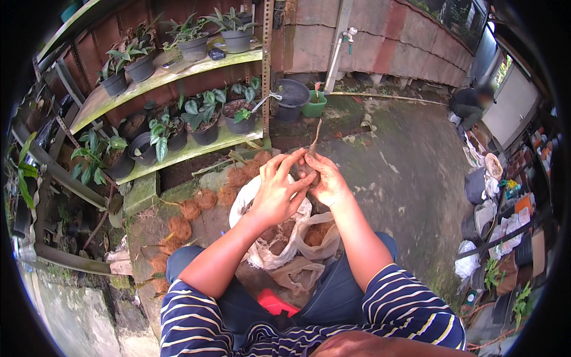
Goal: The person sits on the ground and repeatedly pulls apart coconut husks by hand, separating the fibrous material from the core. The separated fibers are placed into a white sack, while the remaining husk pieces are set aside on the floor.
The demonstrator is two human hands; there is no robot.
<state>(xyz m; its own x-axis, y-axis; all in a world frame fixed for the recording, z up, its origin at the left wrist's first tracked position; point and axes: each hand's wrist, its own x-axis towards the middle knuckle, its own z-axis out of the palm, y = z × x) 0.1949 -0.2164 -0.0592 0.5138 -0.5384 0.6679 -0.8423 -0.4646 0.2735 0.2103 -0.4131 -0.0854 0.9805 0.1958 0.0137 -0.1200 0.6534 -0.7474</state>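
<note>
Both my hands are raised together over an opened white sack (241, 201) with dark soil in it. My right hand (329, 178) grips a dark, soil-like ball (307, 171), mostly hidden by the fingers. A thin brown stem (316, 137) sticks up from it. The fingers of my left hand (277, 189) curve around the ball's other side. Beside the sack stands a clear plastic bag (332, 241) holding brown coconut fibre (316, 234). Another crumpled plastic bag (298, 273) lies between my knees.
Fibre-wrapped balls (180, 228), some with leaves, curve along the ground at left. Potted plants fill a two-tier shelf (196, 154). Black (291, 105) and green (315, 107) pots stand ahead. A person (470, 105) crouches at far right, near bags and pots (475, 185). Something red (276, 303) lies beneath me.
</note>
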